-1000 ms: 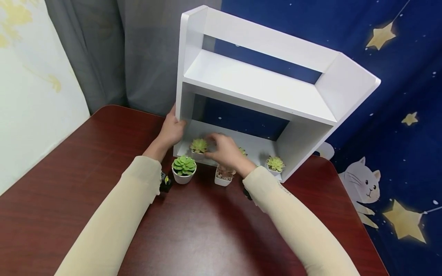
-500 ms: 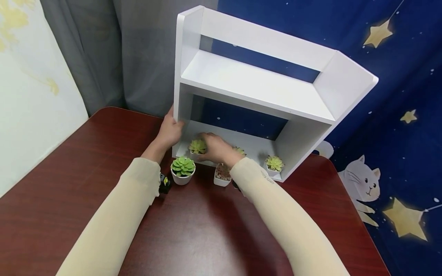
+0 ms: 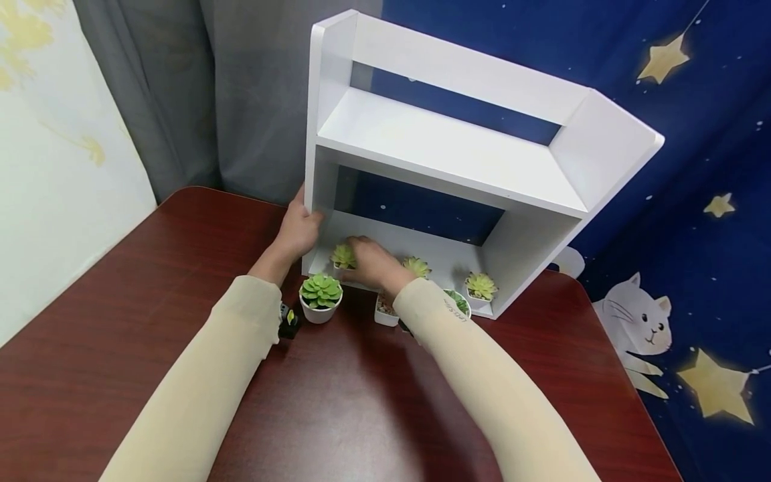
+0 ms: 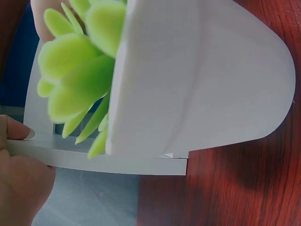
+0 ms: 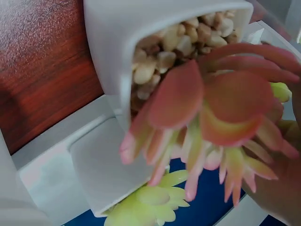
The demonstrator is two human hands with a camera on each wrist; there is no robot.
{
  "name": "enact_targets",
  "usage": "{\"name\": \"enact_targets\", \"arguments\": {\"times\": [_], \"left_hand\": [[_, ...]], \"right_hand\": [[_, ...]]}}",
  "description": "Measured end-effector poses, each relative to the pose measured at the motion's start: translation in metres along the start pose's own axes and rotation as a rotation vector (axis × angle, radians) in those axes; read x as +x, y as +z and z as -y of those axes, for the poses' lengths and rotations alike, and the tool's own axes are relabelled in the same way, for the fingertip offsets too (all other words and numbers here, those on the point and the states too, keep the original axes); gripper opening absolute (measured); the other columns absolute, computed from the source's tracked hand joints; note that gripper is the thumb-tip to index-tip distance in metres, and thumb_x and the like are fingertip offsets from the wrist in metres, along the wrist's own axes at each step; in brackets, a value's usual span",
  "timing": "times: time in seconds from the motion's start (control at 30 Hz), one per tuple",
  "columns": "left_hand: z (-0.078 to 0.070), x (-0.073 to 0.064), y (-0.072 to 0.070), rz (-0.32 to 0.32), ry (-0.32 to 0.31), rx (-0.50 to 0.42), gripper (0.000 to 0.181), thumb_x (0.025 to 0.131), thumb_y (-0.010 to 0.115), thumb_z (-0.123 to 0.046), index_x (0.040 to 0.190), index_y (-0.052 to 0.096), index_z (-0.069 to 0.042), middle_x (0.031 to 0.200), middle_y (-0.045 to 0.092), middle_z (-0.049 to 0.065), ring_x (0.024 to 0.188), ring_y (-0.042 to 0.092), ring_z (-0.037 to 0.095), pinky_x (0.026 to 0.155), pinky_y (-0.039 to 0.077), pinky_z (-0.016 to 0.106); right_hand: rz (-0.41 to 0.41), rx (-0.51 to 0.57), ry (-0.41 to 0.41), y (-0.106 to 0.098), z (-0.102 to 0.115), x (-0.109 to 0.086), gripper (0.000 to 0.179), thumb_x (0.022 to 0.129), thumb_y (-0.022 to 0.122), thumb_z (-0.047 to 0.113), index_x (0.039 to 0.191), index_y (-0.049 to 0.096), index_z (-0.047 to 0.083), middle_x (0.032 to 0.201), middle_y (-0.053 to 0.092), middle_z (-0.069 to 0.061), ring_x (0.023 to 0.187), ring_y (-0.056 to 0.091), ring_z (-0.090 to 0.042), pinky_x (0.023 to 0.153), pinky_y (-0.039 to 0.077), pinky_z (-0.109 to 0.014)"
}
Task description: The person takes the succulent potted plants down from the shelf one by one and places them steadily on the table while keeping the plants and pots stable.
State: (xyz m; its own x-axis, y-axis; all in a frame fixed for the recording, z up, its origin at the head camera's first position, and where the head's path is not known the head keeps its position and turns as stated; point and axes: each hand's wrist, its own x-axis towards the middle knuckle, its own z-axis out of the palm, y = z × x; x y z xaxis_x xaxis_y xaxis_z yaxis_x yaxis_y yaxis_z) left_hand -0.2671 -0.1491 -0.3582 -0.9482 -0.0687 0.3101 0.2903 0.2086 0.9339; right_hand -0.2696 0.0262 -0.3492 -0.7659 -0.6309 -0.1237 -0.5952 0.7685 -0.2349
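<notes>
My left hand [image 3: 299, 231] grips the left side panel of a white two-tier shelf [image 3: 446, 144], thumb on the near side. My right hand [image 3: 375, 263] reaches into the lower tier and holds a small potted succulent [image 3: 344, 257] at its left end, thumb toward the front; its fingertips are partly hidden. In front on the table stands a green succulent in a round white pot [image 3: 320, 299], large in the left wrist view. Beneath my right wrist is a pinkish succulent [image 5: 235, 103] in a square pot of pebbles, mostly covered in the head view.
Two more yellow-green succulents, one mid-shelf [image 3: 417, 266] and one at the right end [image 3: 480, 286], sit on the lower tier. Another green potted plant [image 3: 461, 302] shows partly behind my right sleeve. A dark red table [image 3: 361, 402] bears everything; curtains hang behind.
My right hand has moved left onto the succulent at the shelf's left end, and its fingers have closed in on the pot. The left hand stays on the side panel.
</notes>
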Motion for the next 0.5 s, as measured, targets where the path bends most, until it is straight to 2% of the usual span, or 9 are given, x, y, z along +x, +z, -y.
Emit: {"name": "enact_targets", "arguments": {"times": [0.17,0.5], "left_hand": [[-0.0045,-0.0017,0.0001,0.0,-0.002,-0.006,0.071,0.097,0.037,0.003,0.163,0.018,-0.015,0.159,0.035,0.024,0.145,0.034,0.041,0.117,0.029,0.062],[0.0036,0.0025,0.0017,-0.003,-0.004,0.016,0.069,0.098,0.038,0.001,0.162,0.021,-0.017,0.158,0.037,0.024,0.143,0.037,0.043,0.115,0.03,0.064]], "right_hand": [[-0.027,0.002,0.015,0.0022,-0.0008,0.0004,0.068,0.091,0.075,0.024,0.147,0.046,-0.001,0.142,0.059,-0.017,0.132,0.056,-0.031,0.113,0.042,-0.038],[-0.06,0.107,0.064,0.0038,-0.0085,-0.001,0.07,0.089,0.078,0.024,0.148,0.048,0.003,0.145,0.058,-0.014,0.134,0.055,-0.031,0.113,0.043,-0.04]]}}
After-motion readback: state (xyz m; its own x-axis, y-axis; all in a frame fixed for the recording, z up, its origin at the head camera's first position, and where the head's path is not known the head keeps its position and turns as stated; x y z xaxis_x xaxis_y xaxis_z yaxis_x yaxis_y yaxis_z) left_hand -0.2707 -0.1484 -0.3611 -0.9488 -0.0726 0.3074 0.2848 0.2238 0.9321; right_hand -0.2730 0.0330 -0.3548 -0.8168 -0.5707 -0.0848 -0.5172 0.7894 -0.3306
